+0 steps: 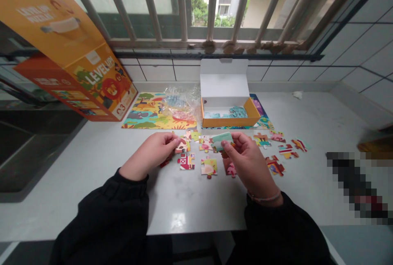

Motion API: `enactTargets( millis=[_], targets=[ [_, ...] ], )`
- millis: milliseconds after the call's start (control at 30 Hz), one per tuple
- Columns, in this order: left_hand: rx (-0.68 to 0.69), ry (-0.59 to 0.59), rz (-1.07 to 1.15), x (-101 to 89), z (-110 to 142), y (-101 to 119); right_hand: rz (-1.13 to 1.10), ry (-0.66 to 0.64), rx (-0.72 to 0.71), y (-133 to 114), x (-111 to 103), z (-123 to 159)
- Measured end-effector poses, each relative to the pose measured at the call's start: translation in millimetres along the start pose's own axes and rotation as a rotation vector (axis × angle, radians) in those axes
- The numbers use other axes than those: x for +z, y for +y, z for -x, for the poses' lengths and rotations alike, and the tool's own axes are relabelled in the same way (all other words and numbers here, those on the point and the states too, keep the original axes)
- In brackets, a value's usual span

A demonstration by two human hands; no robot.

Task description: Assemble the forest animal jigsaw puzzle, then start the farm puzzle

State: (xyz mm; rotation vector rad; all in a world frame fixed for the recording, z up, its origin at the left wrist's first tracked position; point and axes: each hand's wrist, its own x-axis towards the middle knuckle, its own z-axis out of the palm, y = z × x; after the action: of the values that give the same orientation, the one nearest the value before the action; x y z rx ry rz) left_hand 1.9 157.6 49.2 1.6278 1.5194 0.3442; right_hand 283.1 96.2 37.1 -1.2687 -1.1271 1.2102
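Observation:
My right hand (242, 154) pinches a pale green puzzle piece (222, 140), raised over the white countertop. My left hand (159, 148) is closed, thumb and forefinger together at a red-and-white puzzle piece (183, 146). Between the hands lie a piece with a red barn (186, 162) and a yellow-green piece (209, 167). A pink piece (230, 168) is partly covered by my right hand. Several more pieces, among them a striped one (287, 151) and an orange-purple one (275, 166), are scattered right of that hand.
Behind the pieces stands an open orange box (230, 122) with light blue pieces inside. Clear plastic wrap (181, 99) lies on a colourful picture sheet (144, 113). A tall orange carton (101, 81) stands at the left, near a dark sink (39, 154). A barred window is behind.

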Motion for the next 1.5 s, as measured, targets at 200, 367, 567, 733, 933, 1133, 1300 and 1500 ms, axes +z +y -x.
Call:
enactTargets(
  millis=[200,367,567,733,933,1133,1300,1500],
  targets=[
    [0.088,0.135,-0.255,0.4,-4.0,-4.9,-0.011,-0.028,0.016,1.4,-0.7,-0.4],
    [0.102,0.192,-0.365,-4.5,-6.6,-8.4,0.019,-0.024,0.01,-0.3,0.4,0.2],
    [0.107,0.196,-0.347,-6.0,-5.3,-11.9,0.038,-0.024,0.03,-0.1,0.6,0.8],
    [0.067,0.239,-0.359,-5.2,-2.7,-8.4,0.031,-0.031,0.009,-0.3,0.6,0.6],
    [0.068,0.172,-0.342,-5.7,-0.6,-8.4,0.055,-0.003,0.018,-2.4,0.3,1.0],
    [0.084,0.23,-0.378,-6.5,4.9,-1.8,0.056,-0.025,0.042,1.7,-1.2,0.9],
    [0.139,0.255,-0.292,-2.2,5.7,5.1,0.004,-0.034,0.047,2.9,-0.1,0.1],
    [0.272,-0.129,0.213,28.0,13.4,23.0,-0.07,-0.095,0.07,0.3,1.2,0.5]
  ],
)
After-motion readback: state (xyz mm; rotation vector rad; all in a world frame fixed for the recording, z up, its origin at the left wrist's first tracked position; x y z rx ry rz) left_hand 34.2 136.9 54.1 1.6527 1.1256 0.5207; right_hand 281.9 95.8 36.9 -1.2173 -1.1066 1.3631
